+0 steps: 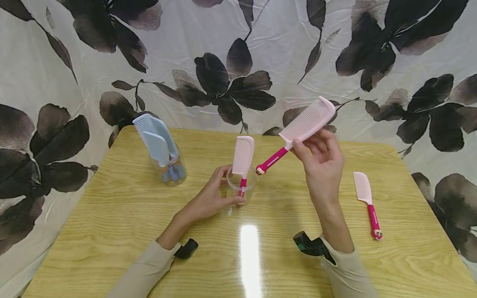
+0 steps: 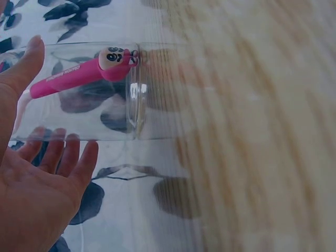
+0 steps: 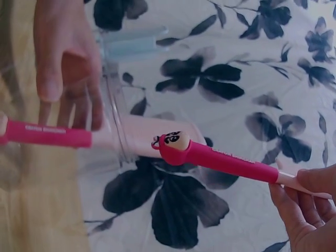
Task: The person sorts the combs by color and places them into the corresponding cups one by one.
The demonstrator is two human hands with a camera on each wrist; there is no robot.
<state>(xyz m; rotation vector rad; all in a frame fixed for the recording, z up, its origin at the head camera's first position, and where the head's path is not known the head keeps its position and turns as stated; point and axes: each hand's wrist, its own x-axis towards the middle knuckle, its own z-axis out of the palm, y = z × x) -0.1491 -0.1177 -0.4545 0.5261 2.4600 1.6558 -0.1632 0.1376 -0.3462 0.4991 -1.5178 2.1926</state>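
Observation:
My left hand holds a clear plastic jar upright on the table, thumb in front and fingers round the far side. Inside the jar stands a pink comb, teeth end up; its magenta handle with a cartoon-character tip points down at the jar's bottom. Up and to the right, my right hand pinches a second, wider pink comb near where head meets handle. That comb is tilted, its handle's character tip slanting down beside the jar's rim.
A third pink comb lies on the wooden table at the right. Back left stands another clear jar with several light blue combs in it. Floral cloth hangs behind the table.

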